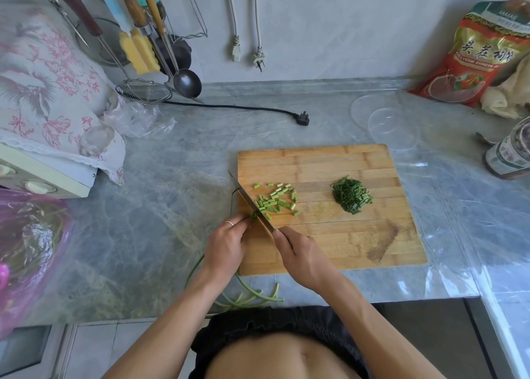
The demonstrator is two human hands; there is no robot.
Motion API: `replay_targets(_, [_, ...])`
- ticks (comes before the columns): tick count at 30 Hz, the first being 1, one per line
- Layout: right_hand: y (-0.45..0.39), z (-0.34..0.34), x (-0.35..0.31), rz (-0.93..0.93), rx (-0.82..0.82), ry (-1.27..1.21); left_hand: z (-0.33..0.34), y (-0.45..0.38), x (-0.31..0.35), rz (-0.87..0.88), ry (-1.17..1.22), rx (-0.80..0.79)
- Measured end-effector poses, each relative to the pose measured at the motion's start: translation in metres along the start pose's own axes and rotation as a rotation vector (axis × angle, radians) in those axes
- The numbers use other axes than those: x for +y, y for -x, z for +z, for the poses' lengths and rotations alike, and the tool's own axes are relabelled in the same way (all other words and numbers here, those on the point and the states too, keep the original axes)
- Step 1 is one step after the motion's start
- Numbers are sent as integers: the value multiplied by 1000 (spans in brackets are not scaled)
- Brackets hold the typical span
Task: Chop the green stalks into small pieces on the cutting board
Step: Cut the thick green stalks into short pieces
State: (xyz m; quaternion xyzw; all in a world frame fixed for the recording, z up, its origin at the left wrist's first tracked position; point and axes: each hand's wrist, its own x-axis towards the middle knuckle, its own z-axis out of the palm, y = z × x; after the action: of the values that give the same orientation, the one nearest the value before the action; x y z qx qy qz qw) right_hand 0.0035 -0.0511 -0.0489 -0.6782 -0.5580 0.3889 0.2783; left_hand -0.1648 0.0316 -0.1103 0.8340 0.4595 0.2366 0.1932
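A wooden cutting board (344, 244) lies on the grey counter. Near its left edge, my left hand (226, 244) grips a bundle of green stalks (252, 294) whose long ends trail off the board toward the counter's front edge. My right hand (301, 257) holds the handle of a knife (251, 203), its blade down on the stalk tips right beside my left fingertips. A scatter of short light-green cut pieces (276, 199) lies just right of the blade. A heap of finely chopped dark greens (351, 196) sits on the board's right half.
Two clear plastic lids (393, 128) lie behind the board, with a black plug and cord (302, 119) to their left. A jar (510, 155) and red packet (476, 54) stand at right. Cloth-covered appliance (48, 92), hanging utensils (143, 34) and pink bag (25, 244) fill the left.
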Motion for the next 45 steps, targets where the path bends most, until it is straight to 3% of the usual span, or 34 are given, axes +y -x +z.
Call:
replay_targets(7, [1,2,1,-15,12,9,-5,-3,2,60,-54,-45])
replay_targets(13, [1,5,1,-8,37,17,-5,-6,2,-9,-11,-62])
replay_targets(24, [1,5,1,18,44,-10,-9,2,-2,-126,109,96])
replay_targets(28, [2,5,1,14,50,0,-10,5,-8,-160,97,84])
replay_targets(40, [3,4,0,20,58,-27,-3,-1,0,7,-122,55])
replay_targets(45, [0,4,-2,16,44,-12,-2,0,-3,8,-105,20])
